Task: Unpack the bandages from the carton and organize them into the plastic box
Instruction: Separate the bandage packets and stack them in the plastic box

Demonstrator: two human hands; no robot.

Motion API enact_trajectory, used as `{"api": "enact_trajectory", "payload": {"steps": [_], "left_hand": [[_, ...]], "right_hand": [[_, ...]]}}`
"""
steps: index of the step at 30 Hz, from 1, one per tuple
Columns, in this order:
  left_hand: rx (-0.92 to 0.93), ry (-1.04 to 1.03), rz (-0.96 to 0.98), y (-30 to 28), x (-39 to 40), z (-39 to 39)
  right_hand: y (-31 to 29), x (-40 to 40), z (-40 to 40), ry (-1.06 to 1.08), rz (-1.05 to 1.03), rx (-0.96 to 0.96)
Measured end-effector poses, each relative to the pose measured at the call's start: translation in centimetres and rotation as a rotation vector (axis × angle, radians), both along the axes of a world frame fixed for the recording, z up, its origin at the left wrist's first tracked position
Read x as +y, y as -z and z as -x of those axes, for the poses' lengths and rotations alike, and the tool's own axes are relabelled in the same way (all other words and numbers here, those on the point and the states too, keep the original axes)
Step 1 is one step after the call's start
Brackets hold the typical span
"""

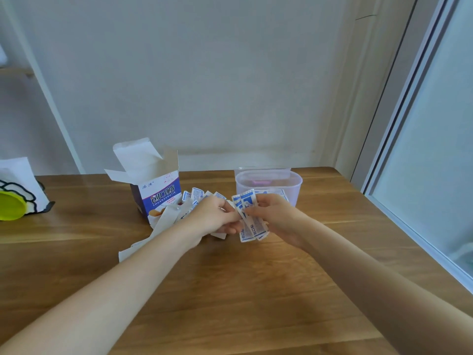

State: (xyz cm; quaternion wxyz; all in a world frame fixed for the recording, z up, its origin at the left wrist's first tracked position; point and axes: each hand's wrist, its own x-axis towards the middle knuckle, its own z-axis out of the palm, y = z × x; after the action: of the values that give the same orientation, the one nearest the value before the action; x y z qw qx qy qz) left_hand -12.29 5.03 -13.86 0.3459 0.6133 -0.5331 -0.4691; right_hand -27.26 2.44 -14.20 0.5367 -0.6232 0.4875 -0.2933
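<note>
A white and blue bandage carton (160, 194) stands open on the wooden table (230, 290), its flaps up. Loose wrapped bandages (197, 195) lie in a pile just right of it. Above the table, my right hand (275, 216) pinches a small stack of blue-and-white bandages (252, 221) held upright. My left hand (217, 217) grips the same stack from the left, fingers curled. A translucent plastic box (268, 184) stands open behind my right hand, something pink inside.
A folded paper leaflet (158, 231) lies under my left wrist. At the far left sit a white patterned bag (23, 185) and a yellow-green lid (11, 204). A wall runs behind the table and a window frame (399, 139) along its right edge.
</note>
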Motion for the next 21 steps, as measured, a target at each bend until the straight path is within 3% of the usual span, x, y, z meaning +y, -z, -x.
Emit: {"api": "enact_trajectory", "payload": {"steps": [3,6,9,15,21], "left_hand": [[-0.203,-0.008,0.139,-1.1,-0.3,-0.6],[-0.644,-0.149,0.319,-1.5,-0.7,-2.0],[-0.896,-0.132,0.252,-0.5,-0.9,-2.6],[-1.153,-0.015,0.257,1.3,-0.8,-0.6],[-1.194,0.019,0.224,1.4,-0.5,0.4]], "right_hand": [[-0.7,0.1,-0.4,0.041,0.272,0.209],[-1.2,-0.5,-0.1,-0.043,0.726,0.699],[0.3,-0.8,0.0,-0.191,0.939,0.955],[3.3,-0.4,0.7,-0.257,0.914,0.924],[3.2,-0.2,0.9,-0.302,0.820,0.843]]}}
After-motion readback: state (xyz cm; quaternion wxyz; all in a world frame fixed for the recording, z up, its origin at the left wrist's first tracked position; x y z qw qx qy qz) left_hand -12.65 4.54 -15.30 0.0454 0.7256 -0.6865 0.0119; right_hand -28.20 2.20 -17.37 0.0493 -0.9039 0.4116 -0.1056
